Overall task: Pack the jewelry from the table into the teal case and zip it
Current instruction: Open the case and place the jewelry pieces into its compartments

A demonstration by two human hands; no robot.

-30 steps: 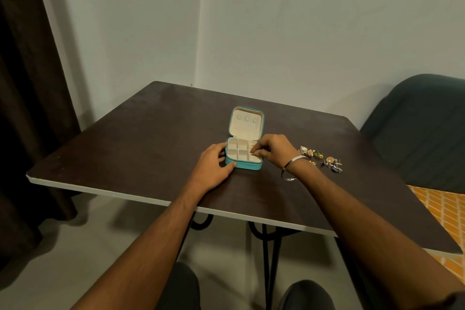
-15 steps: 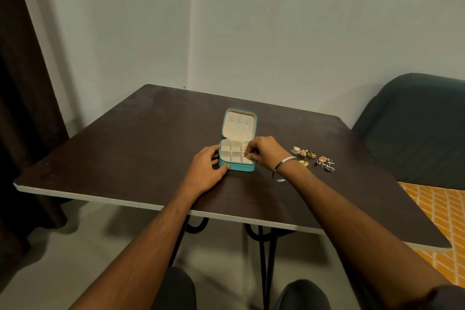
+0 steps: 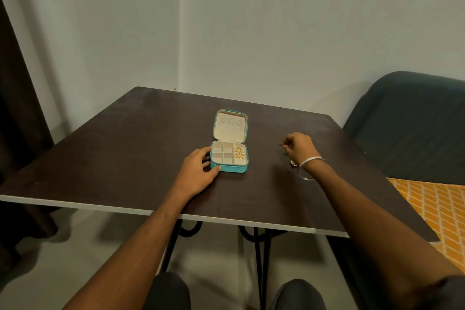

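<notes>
Dark desk [image 3: 125, 148], viewed from its near edge. Left hand [image 3: 198, 171] rests flat against the left side of the open teal case [image 3: 229, 167], fingers spread. Two gold pieces [image 3: 239, 153] lie in its right compartment. Right hand [image 3: 299, 146], fingers curled over loose jewelry [image 3: 292, 163]; grasp cannot be told. Lid upright behind.

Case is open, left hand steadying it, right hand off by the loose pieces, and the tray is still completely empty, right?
Not quite: the tray is not empty. The head view shows gold pieces in the right-hand compartment of the teal case. The rest holds: lid up, left hand on its left side, right hand over by the loose jewelry.
</notes>
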